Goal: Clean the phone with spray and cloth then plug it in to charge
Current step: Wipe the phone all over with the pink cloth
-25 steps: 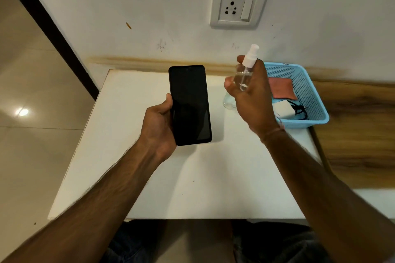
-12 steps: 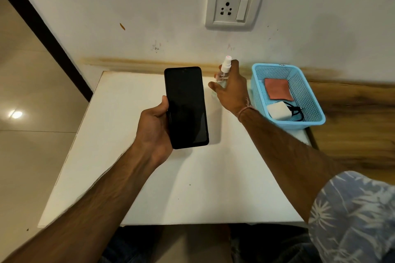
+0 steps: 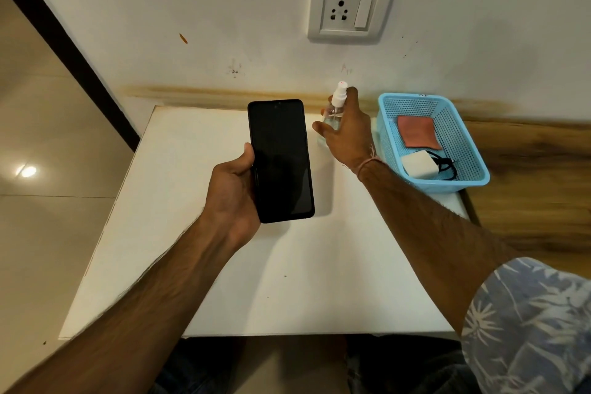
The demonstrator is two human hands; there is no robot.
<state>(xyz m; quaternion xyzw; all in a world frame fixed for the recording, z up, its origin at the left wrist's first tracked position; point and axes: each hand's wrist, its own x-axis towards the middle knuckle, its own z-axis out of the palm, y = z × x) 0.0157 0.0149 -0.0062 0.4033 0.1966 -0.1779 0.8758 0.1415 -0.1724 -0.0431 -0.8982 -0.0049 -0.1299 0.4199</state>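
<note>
Your right hand (image 3: 347, 134) is wrapped around the spray bottle (image 3: 335, 112) at the desk's (image 3: 179, 233) far edge, just left of the blue basket (image 3: 473, 176); whether the bottle rests on the desk or hangs just above it, you cannot tell. Your left hand (image 3: 235, 189) grips the phone (image 3: 279, 160) by its left edge, thumb on the rim, screen up and dark, held above the desk's middle. This looks like the spraying step, with wiping not begun: the cloth (image 3: 417, 131) lies in the basket beside the charger (image 3: 417, 163). Next you need the cloth, which calls for 1 free hand. Your right arm stretches forward, your left arm is bent in closer.
</note>
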